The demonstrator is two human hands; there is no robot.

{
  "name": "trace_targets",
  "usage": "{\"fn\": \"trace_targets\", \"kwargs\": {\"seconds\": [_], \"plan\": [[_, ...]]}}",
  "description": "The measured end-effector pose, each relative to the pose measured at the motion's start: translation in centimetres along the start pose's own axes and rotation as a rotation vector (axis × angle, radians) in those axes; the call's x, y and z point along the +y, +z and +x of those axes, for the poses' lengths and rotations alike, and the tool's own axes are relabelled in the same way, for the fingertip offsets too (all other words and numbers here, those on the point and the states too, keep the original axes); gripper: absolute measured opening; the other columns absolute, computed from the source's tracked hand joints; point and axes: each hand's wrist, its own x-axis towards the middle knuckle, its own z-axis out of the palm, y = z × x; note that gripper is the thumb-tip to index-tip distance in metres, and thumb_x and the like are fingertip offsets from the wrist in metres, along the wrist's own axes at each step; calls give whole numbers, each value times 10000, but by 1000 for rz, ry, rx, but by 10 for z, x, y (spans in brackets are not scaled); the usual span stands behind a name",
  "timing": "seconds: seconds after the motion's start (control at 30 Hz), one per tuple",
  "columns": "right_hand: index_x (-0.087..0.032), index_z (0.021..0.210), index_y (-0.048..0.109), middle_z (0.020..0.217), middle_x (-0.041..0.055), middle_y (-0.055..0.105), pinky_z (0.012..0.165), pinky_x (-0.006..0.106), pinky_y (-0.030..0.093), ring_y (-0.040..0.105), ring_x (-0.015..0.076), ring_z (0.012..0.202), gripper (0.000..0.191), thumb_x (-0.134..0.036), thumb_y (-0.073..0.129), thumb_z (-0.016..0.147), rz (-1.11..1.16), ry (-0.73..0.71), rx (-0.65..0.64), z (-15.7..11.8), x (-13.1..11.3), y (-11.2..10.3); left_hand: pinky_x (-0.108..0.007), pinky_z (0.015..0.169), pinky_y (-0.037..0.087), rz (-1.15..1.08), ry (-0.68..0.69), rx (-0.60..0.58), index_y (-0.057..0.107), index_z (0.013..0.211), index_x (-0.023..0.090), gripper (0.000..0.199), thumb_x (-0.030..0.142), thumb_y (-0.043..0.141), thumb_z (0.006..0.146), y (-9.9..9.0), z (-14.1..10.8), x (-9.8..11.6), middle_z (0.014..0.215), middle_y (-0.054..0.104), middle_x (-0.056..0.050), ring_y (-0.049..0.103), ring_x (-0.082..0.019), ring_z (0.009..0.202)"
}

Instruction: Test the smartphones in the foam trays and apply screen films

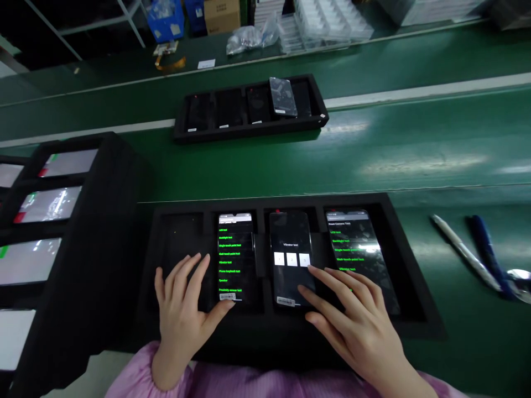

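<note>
A black foam tray lies before me with three lit smartphones in its slots. My right hand is spread over the middle phone, a fingertip at the button marked 3; its screen reads "Vibrator test". Part of the right-hand phone, which shows a green test list, is covered by that hand. My left hand rests with fingers apart over the leftmost slot, its thumb at the lower edge of the left phone, also showing a green list. Neither hand grips anything.
Farther back, another black tray holds several dark phones, one lying tilted on top. Stacked foam trays with pale-screened devices stand at left. A white pen and a blue pen lie at right. Clear plastic trays sit behind.
</note>
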Motion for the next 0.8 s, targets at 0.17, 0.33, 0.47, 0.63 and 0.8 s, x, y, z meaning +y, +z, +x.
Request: {"fn": "trace_targets", "kwargs": {"seconds": [0.17, 0.33, 0.47, 0.63, 0.8], "plan": [[-228, 1121, 765, 1283, 114, 736, 1037, 471, 406, 616, 271, 1211, 247, -359, 557, 1091, -13, -7, 0, 1, 1, 0, -551, 1330, 156, 11, -31, 66, 638, 1385, 105, 618, 589, 597, 1004, 1, 1, -1, 1323, 678, -183, 593, -324, 1285], [-235, 1132, 759, 1304, 103, 731, 1030, 466, 408, 616, 267, 1207, 241, -366, 561, 1090, -18, -23, -31, 2, 2, -3, -600, 1335, 124, -29, 37, 125, 707, 1276, 147, 402, 405, 719, 969, -4, 3, 14, 1240, 701, -150, 600, -304, 1258], [-225, 1129, 760, 1321, 112, 725, 1030, 470, 406, 614, 268, 1217, 256, -364, 547, 1095, -19, -20, -17, 2, 2, -3, -619, 1338, 50, -120, 97, 24, 744, 1236, 215, 415, 539, 606, 1018, -7, 12, 51, 1258, 706, -119, 567, -297, 1281], [-221, 1146, 767, 1344, 118, 715, 1033, 474, 407, 612, 275, 1230, 262, -369, 558, 1089, -25, -29, -34, -1, 2, -4, -599, 1317, -131, -21, 46, -122, 751, 1258, 183, 723, 752, 377, 1016, 4, 29, 85, 1356, 700, -141, 517, -331, 1331], [-233, 1127, 776, 1353, 106, 716, 1049, 487, 413, 621, 273, 1234, 280, -383, 542, 1094, -31, 4, -48, 0, 2, -5, -586, 1311, -166, -53, 42, -121, 756, 1202, 150, 760, 753, 329, 1027, 16, 31, 93, 1324, 725, -138, 523, -323, 1332]]}}
